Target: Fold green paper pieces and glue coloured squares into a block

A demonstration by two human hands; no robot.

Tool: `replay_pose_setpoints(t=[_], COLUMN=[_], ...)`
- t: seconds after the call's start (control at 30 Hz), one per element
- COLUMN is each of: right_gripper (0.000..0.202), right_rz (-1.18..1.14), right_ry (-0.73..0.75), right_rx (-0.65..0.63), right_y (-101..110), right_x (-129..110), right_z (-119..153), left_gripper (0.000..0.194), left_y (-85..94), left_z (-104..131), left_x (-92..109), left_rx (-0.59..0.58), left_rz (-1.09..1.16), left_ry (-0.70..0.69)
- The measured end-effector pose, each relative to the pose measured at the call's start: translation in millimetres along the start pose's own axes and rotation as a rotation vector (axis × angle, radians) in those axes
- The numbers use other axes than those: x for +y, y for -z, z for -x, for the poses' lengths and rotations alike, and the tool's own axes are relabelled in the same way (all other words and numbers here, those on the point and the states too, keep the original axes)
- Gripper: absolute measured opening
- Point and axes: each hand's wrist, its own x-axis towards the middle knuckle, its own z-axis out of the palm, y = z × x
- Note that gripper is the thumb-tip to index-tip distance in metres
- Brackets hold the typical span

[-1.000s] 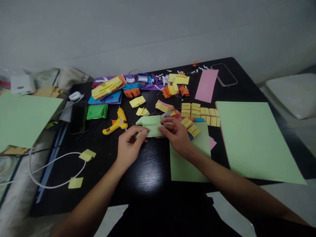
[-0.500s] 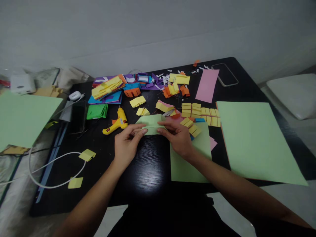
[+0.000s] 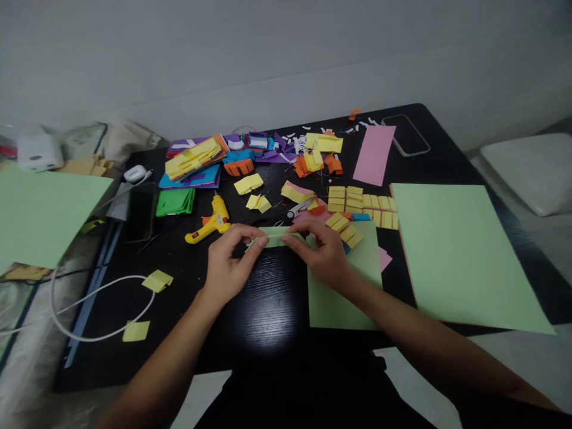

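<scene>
Black surface (image 3: 268, 310), glossy, littered with cut paper, against a pale wall. Nearest the body: a light green sheet (image 3: 339, 292) lying flat under the right forearm, bare black patch beside it. Just beyond, both hands meeting at mid-surface. Left hand (image 3: 227, 262) pinching the left end of a folded green strip (image 3: 277, 236), thumb and forefinger closed on it. Right hand (image 3: 324, 253) clamped likewise on the right end, fingertips pressed down along the fold. Strip lying flat, long axis running left to right, spanning the gap between the two grips, equally close to each hand. Off to the right, a large green sheet (image 3: 460, 256), well apart. Left of the hands, a yellow glue gun (image 3: 211, 221) near the left hand, not touched; white cable (image 3: 102, 298) looping further left. Behind the strip, scissors (image 3: 298, 208), rows of small yellow folded pieces (image 3: 361, 201). Further back, a pink sheet (image 3: 373, 155), a heap of coloured paper (image 3: 201, 159), a phone (image 3: 406, 135) by the far edge.
</scene>
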Motion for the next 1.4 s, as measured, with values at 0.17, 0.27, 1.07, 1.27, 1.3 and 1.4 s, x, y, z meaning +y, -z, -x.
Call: replay_pose_setpoints(t=[0.17, 0.27, 1.07, 1.27, 1.3, 1.4], right_gripper=[0.009, 0.012, 0.013, 0.027, 0.028, 0.027], right_rz=[-0.013, -0.042, -0.209, -0.335, -0.355, -0.393], right_ry=[-0.030, -0.103, -0.207, -0.355, -0.376, -0.419], right_rx=[-0.027, -0.049, -0.049, -0.130, -0.130, -0.108], right_y=[0, 0, -4, -3, -3, -2], right_x=[4, 8, 8, 7, 7, 8], right_z=[-1, -2, -1, -3, -4, -5], left_gripper=[0.006, 0.005, 0.011, 0.011, 0.011, 0.014], left_y=[-2.0, -2.3, -4.0, -4.7, -5.3, -6.8], left_z=[2, 1, 3, 3, 3, 1], left_x=[-1, -4, -8, -6, -6, -7], left_rx=[-0.037, -0.037, -0.044, -0.018, -0.013, -0.022], left_rz=[0.013, 0.012, 0.074, 0.068, 0.081, 0.181], left_ry=[0.063, 0.044, 0.204, 0.224, 0.242, 0.323])
